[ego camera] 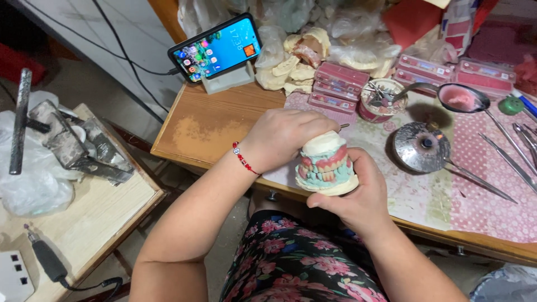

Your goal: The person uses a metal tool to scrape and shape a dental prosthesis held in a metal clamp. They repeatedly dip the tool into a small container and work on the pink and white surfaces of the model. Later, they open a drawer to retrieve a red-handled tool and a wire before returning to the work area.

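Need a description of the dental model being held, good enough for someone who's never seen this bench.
Start at the wooden workbench, near its front edge. There the left hand and right hand enclose a dental model between them. Unlike the bare pale plaster casts piled behind the phone, it pairs two casts, with teeth in pink wax showing between.

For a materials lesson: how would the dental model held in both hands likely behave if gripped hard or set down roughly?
The dental model looks like rigid plaster, so probably stiff and weighty. Its pink wax and teeth seem fragile; the left hand and right hand cradle it.
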